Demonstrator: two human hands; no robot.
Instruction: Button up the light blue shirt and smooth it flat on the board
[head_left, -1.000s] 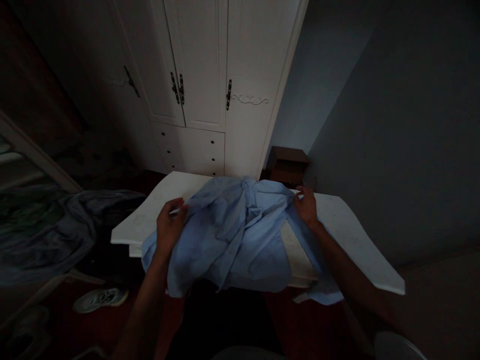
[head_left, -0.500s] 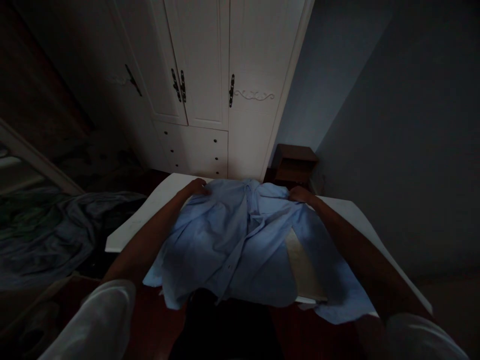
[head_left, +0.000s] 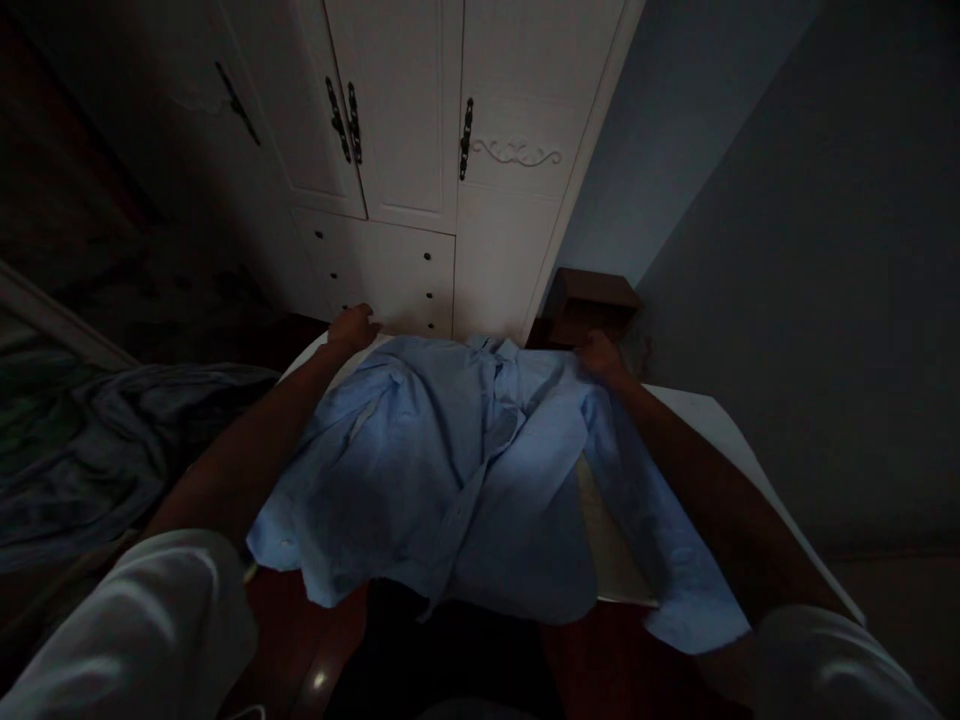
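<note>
A light blue button-up shirt (head_left: pixel 450 470) lies spread over a white table (head_left: pixel 720 430), its hem hanging off the near edge. My left hand (head_left: pixel 351 328) is stretched to the far left shoulder of the shirt, fingers closed on the fabric there. My right hand (head_left: pixel 600 358) reaches the far right shoulder and pinches the cloth. Both arms extend across the shirt. A right sleeve (head_left: pixel 675 580) of the shirt trails off the table's near right.
A white wardrobe (head_left: pixel 420 150) with dark handles and drawers stands just behind the table. A brown nightstand (head_left: pixel 592 300) sits at its right, against a blue-grey wall. A dark rumpled blanket (head_left: pixel 97 450) lies at the left.
Both hands have reached farther away, from the shirt's middle sides to its far shoulders. The shirt has been pulled flatter across the table and my head has leaned in closer.
</note>
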